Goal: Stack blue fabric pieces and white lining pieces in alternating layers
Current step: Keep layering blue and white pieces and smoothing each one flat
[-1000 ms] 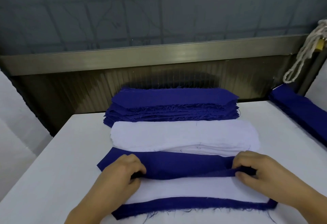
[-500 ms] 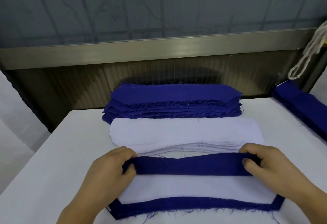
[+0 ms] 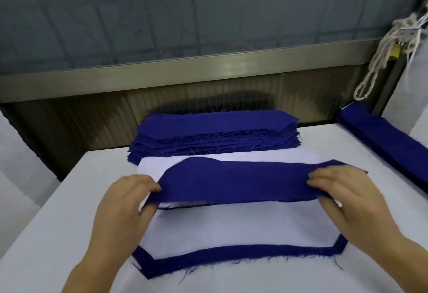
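- Blue woven cloth with frayed edges shows as a border [image 3: 243, 254] round the white lining piece [image 3: 243, 225] topping the near stack; a blue layer is judged due next.
- A long dark blue fabric piece [image 3: 234, 184] is held raised above that lining, pinched at its ends by the left hand [image 3: 125, 202] and right hand [image 3: 342, 193], fingers curled; lowering squarely is called for.
- Farther off lie the white lining pile [image 3: 157, 165] and blue supply pile [image 3: 215, 128].

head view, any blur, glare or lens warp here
Head view: wide-angle bend bows the metal ledge; slight motion blur on the left hand and right hand gripping the blue fabric piece; soft even light, no glare, faint shadow behind the blue stack.
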The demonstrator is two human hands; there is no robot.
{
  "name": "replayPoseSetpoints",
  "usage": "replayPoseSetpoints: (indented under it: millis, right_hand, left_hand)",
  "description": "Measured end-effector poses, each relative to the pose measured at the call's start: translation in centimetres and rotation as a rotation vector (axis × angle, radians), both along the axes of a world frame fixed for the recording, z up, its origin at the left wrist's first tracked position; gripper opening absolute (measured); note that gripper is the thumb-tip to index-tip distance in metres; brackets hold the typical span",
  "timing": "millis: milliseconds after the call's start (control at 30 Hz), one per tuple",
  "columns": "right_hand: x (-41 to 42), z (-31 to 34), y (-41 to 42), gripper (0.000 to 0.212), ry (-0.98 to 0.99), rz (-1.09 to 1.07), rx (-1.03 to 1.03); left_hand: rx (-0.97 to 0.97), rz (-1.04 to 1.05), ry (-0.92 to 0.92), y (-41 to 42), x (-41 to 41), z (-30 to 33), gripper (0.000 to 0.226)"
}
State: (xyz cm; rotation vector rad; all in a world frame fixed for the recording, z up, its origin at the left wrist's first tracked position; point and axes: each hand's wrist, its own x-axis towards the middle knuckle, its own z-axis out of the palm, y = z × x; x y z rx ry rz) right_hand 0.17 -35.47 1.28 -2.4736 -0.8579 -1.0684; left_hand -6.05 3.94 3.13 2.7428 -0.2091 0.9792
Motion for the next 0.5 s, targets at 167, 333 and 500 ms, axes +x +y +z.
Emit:
replayPoseSetpoints:
  millis: [167, 333, 500]
  right_hand:
    - [-1.6, -4.2, -1.1, 0.046, 0.251, 0.092, -0.158]
    - [-1.8, -4.3, -1.1, 0.018, 0.382, 0.061, -0.084]
    - [-1.9, -4.1, -0.8, 0.022, 0.328, 0.069, -0.086]
  left_hand:
    - [0.091, -0.200, 0.382, 0.6, -1.6, -2.6, 0.044]
    - [-0.136, 0.026, 0.385, 0.7, -0.9, -3.6, 0.060]
    - [-0.106, 0.048, 0.263, 0.9, -1.3, -3.0, 0.064]
